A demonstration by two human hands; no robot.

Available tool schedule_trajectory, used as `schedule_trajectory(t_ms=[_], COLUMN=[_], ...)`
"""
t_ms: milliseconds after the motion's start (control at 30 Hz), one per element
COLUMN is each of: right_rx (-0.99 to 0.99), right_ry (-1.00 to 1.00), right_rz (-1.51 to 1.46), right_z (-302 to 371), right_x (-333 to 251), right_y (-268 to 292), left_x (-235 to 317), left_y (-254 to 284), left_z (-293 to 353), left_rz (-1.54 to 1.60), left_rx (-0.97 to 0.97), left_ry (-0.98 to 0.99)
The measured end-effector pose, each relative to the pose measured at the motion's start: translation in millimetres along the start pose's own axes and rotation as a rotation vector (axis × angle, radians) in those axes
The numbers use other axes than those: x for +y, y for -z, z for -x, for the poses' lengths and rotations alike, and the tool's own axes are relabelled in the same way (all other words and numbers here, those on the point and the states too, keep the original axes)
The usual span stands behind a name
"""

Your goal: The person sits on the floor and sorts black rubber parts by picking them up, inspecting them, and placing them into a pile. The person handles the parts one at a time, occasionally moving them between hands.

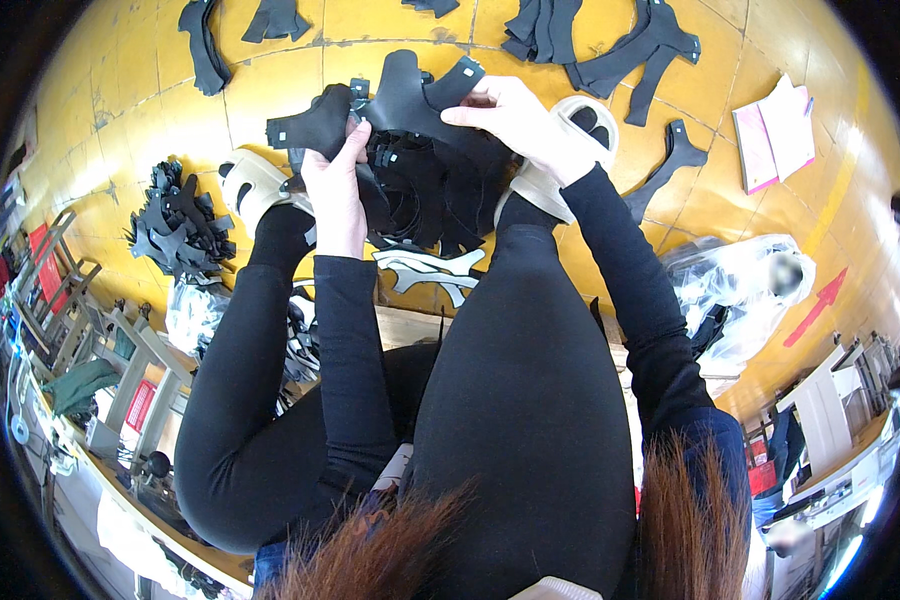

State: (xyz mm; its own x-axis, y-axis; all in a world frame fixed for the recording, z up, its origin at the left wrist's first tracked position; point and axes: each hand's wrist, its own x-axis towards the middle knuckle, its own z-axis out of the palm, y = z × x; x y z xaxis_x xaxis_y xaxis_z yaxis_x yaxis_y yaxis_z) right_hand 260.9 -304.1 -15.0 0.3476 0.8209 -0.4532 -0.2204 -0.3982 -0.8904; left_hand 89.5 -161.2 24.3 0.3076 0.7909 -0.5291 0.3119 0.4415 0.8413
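My left hand (335, 185) is closed, thumb on top, on a flat black cut piece (315, 125) with a small light label at its end. Beside it, a wider branched black cut piece (402, 98) spans the gap between my hands. My right hand (525, 125) pinches its right arm between thumb and fingers. Whether the two pieces overlap under my left thumb, I cannot tell. Just below them, between my feet, lies a pile of similar black pieces (435, 190). White-edged branched pieces (430, 270) rest nearer to me.
Stacks of black pieces (545, 30) lie across the yellow tiled floor (370, 60). A heap of black pieces (180, 225) sits at left, a clear plastic bag (740, 285) at right. Pink and white papers (775, 135) lie farther right. My light sandals (255, 185) flank the pile.
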Motion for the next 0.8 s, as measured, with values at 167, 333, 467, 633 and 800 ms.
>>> schedule_trajectory(t_ms=[167, 333, 467, 633, 800], right_rx=[0.158, 0.183, 0.122, -0.003, 0.078], right_ry=[-0.016, -0.096, -0.077, -0.113, -0.041], right_rz=[-0.131, -0.131, -0.12, 0.044, -0.096], right_z=[6.9, 9.0, 13.2, 18.3, 18.2], right_x=[-4.6, 4.2, 2.7, -2.8, 12.8], right_y=[9.1, 29.9, 23.5, 22.9, 4.0], left_x=[15.3, 19.8, 15.7, 17.1, 15.1], left_y=[3.9, 3.1, 7.0, 1.2, -15.3], left_z=[4.2, 11.1, 10.8, 10.8, 18.7], left_rz=[-0.011, 0.017, -0.01, -0.131, -0.203], left_rx=[-0.054, -0.131, -0.104, -0.13, -0.234], left_ry=[-0.007, 0.033, 0.047, -0.008, -0.13])
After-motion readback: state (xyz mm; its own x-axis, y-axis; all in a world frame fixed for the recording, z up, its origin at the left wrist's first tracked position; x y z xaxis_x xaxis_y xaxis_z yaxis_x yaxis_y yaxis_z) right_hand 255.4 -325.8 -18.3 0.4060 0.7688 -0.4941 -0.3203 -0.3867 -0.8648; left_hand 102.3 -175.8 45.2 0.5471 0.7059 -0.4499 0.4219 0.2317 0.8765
